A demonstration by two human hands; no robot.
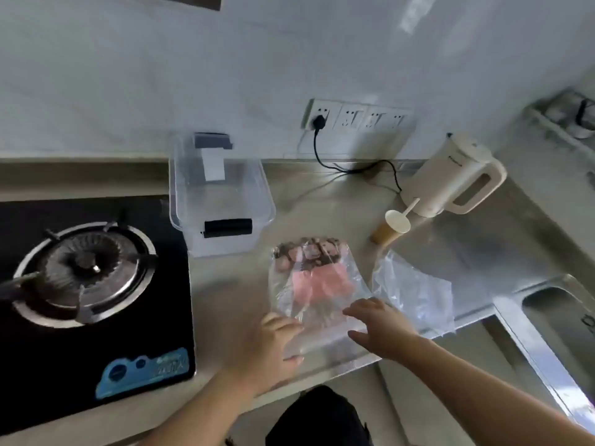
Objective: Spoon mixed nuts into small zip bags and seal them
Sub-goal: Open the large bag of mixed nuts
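Both hands lie with fingers spread flat on the near edge of the zip bag (317, 291), left hand (273, 342) and right hand (380, 329), the bag's nuts (309, 255) bunched at its far end on the worktop (231, 300), the clear tub (219, 201) and paper cup (391, 228) beyond.

Two bare forearms are seen, with no sleeves, watch, rings or bands visible on them. The left hand (273, 344) and the right hand (380, 329) are uncovered, without gloves. Below, between the forearms, a dark, black garment (317, 416) is worn on the body; its details cannot be made out.
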